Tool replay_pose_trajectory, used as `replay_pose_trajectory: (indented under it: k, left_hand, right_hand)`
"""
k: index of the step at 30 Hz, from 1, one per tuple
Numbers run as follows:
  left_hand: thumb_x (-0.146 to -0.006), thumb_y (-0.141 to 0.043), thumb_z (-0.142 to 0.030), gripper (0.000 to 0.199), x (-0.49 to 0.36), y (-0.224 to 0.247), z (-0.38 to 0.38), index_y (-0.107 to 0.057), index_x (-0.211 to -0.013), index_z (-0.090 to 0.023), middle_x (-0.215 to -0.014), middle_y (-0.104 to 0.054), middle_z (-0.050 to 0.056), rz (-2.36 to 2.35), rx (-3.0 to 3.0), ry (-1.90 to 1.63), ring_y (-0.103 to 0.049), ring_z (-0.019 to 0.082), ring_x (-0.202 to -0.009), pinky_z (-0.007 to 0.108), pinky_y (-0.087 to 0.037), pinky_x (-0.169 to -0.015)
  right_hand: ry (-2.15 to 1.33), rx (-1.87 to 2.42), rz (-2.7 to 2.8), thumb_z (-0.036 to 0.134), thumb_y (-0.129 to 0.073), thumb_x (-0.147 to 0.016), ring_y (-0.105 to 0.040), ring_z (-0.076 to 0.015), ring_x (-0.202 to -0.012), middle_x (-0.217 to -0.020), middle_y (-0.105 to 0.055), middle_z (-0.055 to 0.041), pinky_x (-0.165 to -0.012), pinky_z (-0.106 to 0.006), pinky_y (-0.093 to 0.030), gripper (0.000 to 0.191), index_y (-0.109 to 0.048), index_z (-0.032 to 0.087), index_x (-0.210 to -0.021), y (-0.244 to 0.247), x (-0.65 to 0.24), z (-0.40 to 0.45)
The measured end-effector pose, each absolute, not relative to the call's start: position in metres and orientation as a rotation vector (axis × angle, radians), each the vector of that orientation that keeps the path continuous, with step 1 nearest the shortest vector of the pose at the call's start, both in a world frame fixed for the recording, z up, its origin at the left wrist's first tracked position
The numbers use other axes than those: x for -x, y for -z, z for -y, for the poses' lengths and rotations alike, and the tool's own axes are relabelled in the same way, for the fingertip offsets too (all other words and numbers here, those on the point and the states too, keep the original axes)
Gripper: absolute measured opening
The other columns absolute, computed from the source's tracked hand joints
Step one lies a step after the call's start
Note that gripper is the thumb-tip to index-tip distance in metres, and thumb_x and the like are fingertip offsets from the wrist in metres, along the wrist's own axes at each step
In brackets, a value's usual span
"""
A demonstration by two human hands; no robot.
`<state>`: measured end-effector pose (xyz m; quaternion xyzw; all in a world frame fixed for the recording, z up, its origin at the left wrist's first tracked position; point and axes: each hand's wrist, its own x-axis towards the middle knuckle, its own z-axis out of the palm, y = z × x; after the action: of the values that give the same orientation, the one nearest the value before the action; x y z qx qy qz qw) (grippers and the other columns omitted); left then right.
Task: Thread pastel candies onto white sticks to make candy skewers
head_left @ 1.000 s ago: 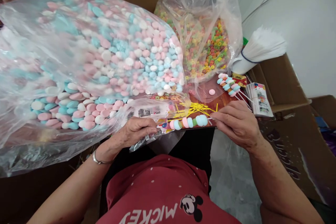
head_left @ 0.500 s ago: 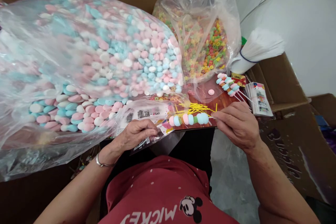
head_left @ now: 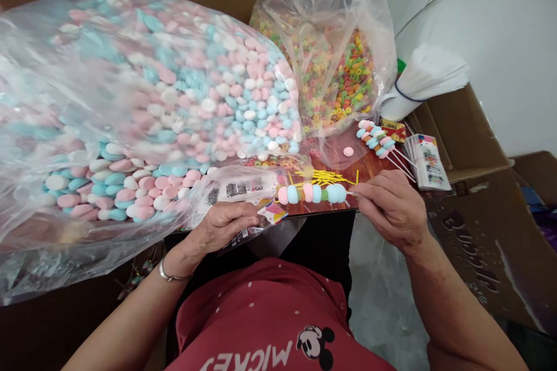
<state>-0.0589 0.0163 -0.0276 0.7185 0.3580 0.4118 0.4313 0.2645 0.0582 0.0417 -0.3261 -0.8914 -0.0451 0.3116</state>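
Note:
In my right hand (head_left: 390,208) is the white stick end of a marshmallow skewer (head_left: 317,193), pinched between thumb and fingers. The skewer lies level, pink and blue marshmallows alternating with small ring-shaped candies, its far end pointing left. My left hand (head_left: 228,222) is closed on the edge of a clear plastic packaging bag (head_left: 272,212) with a colourful print. The skewer's left end is close to the bag's printed part; whether they touch I cannot tell. Behind the skewer, yellow twist ties (head_left: 324,177) lie scattered on the reddish-brown table (head_left: 369,166).
A huge clear sack of marshmallows (head_left: 187,87) fills the left. Behind stands a bag of ring candies (head_left: 343,78). Finished skewers (head_left: 376,139), a loose pink marshmallow (head_left: 348,152), a stack of printed bags (head_left: 429,162) and a mug (head_left: 398,105) of white sticks are at right, beside cardboard boxes (head_left: 470,133).
The skewer has shifted very slightly left and up in view, nearer the bag. Both hands keep their grip; the whole view has moved a little.

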Motion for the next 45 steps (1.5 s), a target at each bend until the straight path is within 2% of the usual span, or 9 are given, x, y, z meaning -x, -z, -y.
replay_pose_trajectory:
  k: [4,11,19,28,41,45]
  left_hand:
    - [-0.091,-0.062,-0.030,0.021,0.057,0.027,-0.015,-0.076,-0.085,-0.015,-0.072,-0.075,0.006,-0.881,-1.814,-1.064,-0.068,0.013,-0.062,0.018,-0.054,-0.059]
    - [-0.088,-0.065,-0.034,0.024,0.057,0.030,-0.011,-0.072,-0.078,-0.013,-0.067,-0.073,0.005,-1.015,-1.747,-1.042,-0.066,0.012,-0.058,0.017,-0.052,-0.055]
    - [-0.090,-0.061,-0.030,0.022,0.055,0.030,-0.008,-0.073,-0.079,-0.015,-0.066,-0.072,0.003,-1.060,-1.762,-0.972,-0.063,0.009,-0.054,0.016,-0.048,-0.052]
    - [-0.089,-0.062,-0.031,0.022,0.056,0.035,-0.008,-0.071,-0.079,-0.014,-0.069,-0.074,0.005,-1.093,-1.718,-0.923,-0.066,0.012,-0.059,0.018,-0.051,-0.056]
    - [-0.090,-0.061,-0.035,0.027,0.056,0.029,-0.013,-0.068,-0.076,-0.014,-0.062,-0.069,0.003,-0.995,-1.790,-0.814,-0.060,0.010,-0.054,0.017,-0.047,-0.052]
    - [-0.091,-0.059,-0.037,0.029,0.053,0.027,-0.014,-0.067,-0.075,-0.014,-0.062,-0.067,0.002,-0.994,-1.735,-0.809,-0.058,0.009,-0.053,0.017,-0.046,-0.051]
  right_hand:
    - [0.142,0.859,2.374,0.014,-0.060,-0.086,-0.054,-0.0148,-0.062,-0.068,-0.065,-0.0008,-0.062,-0.033,-0.038,0.009,-0.066,0.021,-0.090,-0.041,-0.263,-0.057]
    - [0.190,0.816,2.414,0.014,-0.060,-0.086,-0.055,-0.0145,-0.064,-0.071,-0.068,0.0002,-0.066,-0.033,-0.038,0.012,-0.066,0.022,-0.091,-0.040,-0.262,-0.053]
    - [0.248,0.832,2.366,0.014,-0.065,-0.084,-0.053,-0.0154,-0.064,-0.071,-0.067,-0.0009,-0.066,-0.034,-0.039,0.011,-0.065,0.021,-0.092,-0.039,-0.266,-0.052]
    - [0.185,0.776,2.443,0.014,-0.060,-0.085,-0.052,-0.0144,-0.064,-0.069,-0.066,0.0008,-0.065,-0.033,-0.038,0.010,-0.066,0.022,-0.089,-0.040,-0.267,-0.055]
    - [0.141,0.738,2.514,0.019,-0.061,-0.088,-0.056,-0.0158,-0.074,-0.078,-0.069,0.0012,-0.074,-0.037,-0.038,0.015,-0.064,0.028,-0.101,-0.039,-0.274,-0.057]
    - [0.097,0.712,2.526,0.018,-0.060,-0.089,-0.053,-0.0156,-0.072,-0.076,-0.069,0.0013,-0.072,-0.036,-0.038,0.011,-0.063,0.025,-0.097,-0.041,-0.268,-0.058]
